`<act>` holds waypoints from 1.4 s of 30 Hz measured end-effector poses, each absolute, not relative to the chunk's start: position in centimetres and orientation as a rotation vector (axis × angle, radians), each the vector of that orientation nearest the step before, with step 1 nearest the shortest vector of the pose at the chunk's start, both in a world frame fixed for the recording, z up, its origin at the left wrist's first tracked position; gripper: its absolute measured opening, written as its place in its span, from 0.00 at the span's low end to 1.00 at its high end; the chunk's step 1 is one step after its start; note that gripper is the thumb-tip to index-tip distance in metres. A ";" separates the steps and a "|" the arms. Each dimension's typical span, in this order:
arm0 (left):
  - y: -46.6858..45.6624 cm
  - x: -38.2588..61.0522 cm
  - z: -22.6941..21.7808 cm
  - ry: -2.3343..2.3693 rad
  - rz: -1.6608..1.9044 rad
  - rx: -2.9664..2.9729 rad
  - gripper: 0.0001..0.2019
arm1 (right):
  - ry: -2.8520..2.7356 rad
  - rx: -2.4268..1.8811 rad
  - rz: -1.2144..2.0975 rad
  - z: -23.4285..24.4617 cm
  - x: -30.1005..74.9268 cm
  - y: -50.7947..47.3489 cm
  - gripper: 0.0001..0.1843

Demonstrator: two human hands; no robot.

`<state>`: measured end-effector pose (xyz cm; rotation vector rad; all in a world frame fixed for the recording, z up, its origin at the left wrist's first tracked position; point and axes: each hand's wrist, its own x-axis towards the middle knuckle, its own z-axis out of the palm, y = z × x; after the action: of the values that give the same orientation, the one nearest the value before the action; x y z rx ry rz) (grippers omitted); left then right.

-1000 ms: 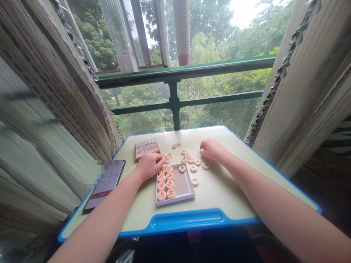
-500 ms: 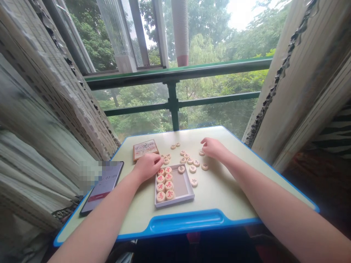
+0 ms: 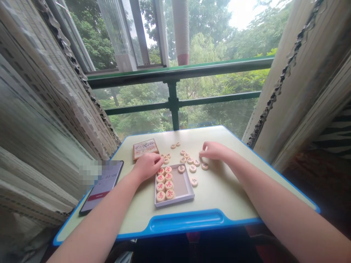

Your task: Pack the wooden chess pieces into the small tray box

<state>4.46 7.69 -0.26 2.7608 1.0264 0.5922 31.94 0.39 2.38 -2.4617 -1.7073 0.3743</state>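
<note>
My right hand (image 3: 213,150) pinches a xiangqi piece (image 3: 201,154) at the right of the loose pieces; its fingertips partly cover it. Another black-marked piece (image 3: 204,166) lies just below that hand. My left hand (image 3: 147,166) rests with curled fingers at the upper left corner of the shallow box tray (image 3: 175,203); what its fingers grip, if anything, is hidden. In the tray, red-marked pieces (image 3: 169,185) form two columns on the left. One black-marked piece (image 3: 181,168) sits at its top right. More loose pieces (image 3: 189,160) are scattered above and right of the tray.
A printed box lid (image 3: 145,147) lies behind my left hand. At the left edge of the blue-rimmed table (image 3: 233,204), a phone (image 3: 102,188) shows a timer. Two pieces (image 3: 175,145) lie farther back. Curtains (image 3: 276,98) hang on both sides, and a green railing (image 3: 175,102) stands behind.
My right hand has shifted slightly, and its thumb and finger now close on the piece beside it. My left hand, the tray and the other pieces stay in place.
</note>
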 end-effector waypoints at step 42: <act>8.3 4.2 -0.4 1.078 0.534 2.692 0.15 | -1.702 -2.376 0.260 0.6 32.4 1.6 0.17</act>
<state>4.17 8.33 -0.43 2.6920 1.0783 0.5339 32.42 1.60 0.64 -2.3757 -1.7021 0.2597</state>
